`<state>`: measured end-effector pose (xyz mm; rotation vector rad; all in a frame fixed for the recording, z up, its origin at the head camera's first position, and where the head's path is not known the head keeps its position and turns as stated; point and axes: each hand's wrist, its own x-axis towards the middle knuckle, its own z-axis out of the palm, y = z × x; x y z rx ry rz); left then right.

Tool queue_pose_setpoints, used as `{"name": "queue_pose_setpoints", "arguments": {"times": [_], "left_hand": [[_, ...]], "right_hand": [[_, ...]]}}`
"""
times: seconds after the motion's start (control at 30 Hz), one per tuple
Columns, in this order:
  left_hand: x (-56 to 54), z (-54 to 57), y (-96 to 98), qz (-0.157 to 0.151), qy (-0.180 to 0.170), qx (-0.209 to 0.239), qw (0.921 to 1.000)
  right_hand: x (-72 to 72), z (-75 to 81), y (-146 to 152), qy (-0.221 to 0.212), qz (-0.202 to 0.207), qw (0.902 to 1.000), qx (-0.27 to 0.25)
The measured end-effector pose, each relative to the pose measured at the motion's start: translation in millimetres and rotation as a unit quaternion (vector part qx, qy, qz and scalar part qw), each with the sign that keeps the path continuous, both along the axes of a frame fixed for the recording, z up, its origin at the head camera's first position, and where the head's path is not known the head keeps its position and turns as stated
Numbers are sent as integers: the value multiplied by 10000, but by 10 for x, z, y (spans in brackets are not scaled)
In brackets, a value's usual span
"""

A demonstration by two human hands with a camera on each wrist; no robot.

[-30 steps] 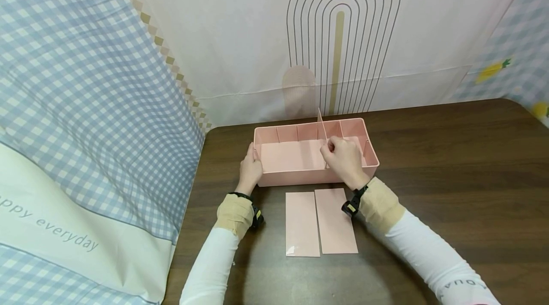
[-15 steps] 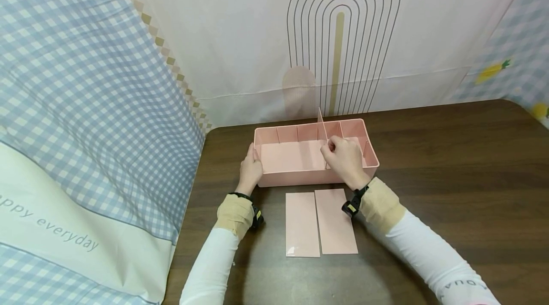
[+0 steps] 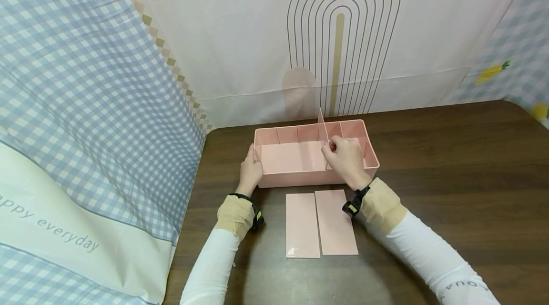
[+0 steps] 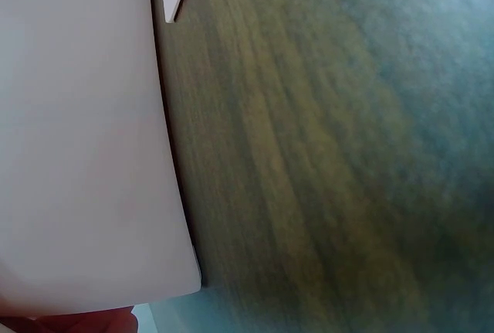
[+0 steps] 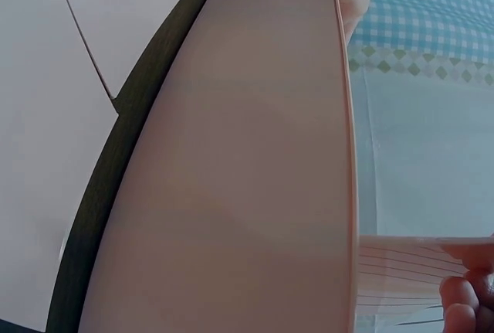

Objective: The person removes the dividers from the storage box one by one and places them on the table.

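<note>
White cloth (image 3: 223, 33), printed with a tall arch of lines, hangs at the back. Below it spreads a brown wood-grain desk (image 3: 450, 162). Near the back edge of the desk sits a long pink box (image 3: 296, 179). Two flat pink panels (image 3: 302, 226) lie side by side on the desk in front of the box. Right of the box's middle, a pink divider (image 3: 322, 125) stands crosswise inside, rising above the rim. The right hand (image 3: 344, 157), fingers curled, pinches the divider's upper edge; the left hand (image 3: 250, 170) grips the box's left end.
</note>
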<state>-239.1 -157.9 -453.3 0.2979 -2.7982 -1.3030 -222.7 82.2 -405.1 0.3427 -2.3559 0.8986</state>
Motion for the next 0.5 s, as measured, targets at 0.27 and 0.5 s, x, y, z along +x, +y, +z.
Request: {"name": "queue_pose_setpoints", "arguments": {"times": [0.27, 0.5], "left_hand": [[-3, -7, -1, 1, 62, 17, 10000], [3, -2, 4, 33, 87, -6, 10000]], "right_hand": [[13, 31, 8, 65, 22, 10000, -38], [17, 39, 25, -45, -90, 9999, 25]]}}
